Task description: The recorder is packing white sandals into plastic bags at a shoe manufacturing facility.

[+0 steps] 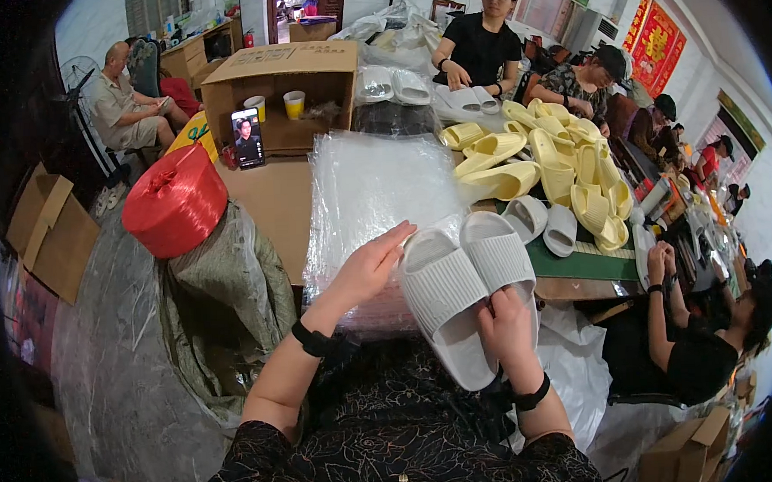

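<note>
The right hand [506, 326] is partly closed, its fingers curled at the foot opening of the right-hand slipper, close to where the two slippers meet. By it, a pair of smooth, pale grey slippers with ribbed straps [447, 288] is held side by side, toes pointing away. The left hand [374, 263] is open, its fingers extended together toward the toe of the left-hand slipper; whether contact is made cannot be told. The pair is held in front of the near edge of the brown counter [569, 290], with the toes reaching over that edge.

A flat stack of clear plastic bags [379, 177] is laid at the near edge, beyond the left hand. A heap of pale yellow ribbed slippers [555, 160] is placed to the right, and two loose grey slippers [560, 231] are set between the heap and the held pair.

The step in hand is judged to be matching and aligning of the pair, with bagging not yet begun. For the next move, the toes should be kept level, the right-hand grip maintained, and the top bag separated by the left fingers without the stack being dragged.
</note>
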